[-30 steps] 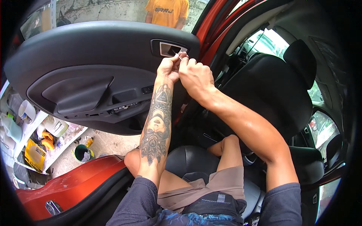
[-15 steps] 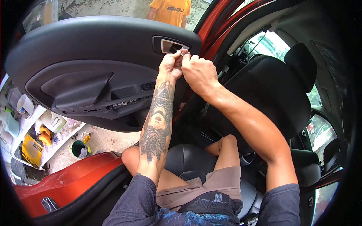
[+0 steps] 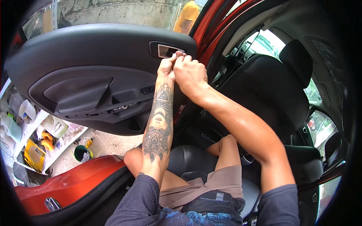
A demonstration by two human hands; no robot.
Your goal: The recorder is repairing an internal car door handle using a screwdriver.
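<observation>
At the silver-rimmed inside handle (image 3: 166,50) on the dark grey door panel (image 3: 86,47), both of my hands meet with fingers closed. My left hand (image 3: 166,67), below a tattooed forearm, pinches at the handle's lower right. My right hand (image 3: 190,73) curls over the left fingertips from the right, hiding whatever small thing they grip. Lower on the panel are an armrest pocket and a recessed switch area (image 3: 124,107) with exposed parts.
I sit on a black seat (image 3: 184,158), front seatback (image 3: 256,94) to my right, red door sill (image 3: 71,184) at lower left. Outside, white shelving (image 3: 64,148) holds bottles and tools beside a green bucket (image 3: 81,150). Beyond the window, a person in orange (image 3: 186,17) stands by a wall.
My right hand has shifted a little left, still together with my left at the handle. The person in orange has moved right, now partly behind the window frame.
</observation>
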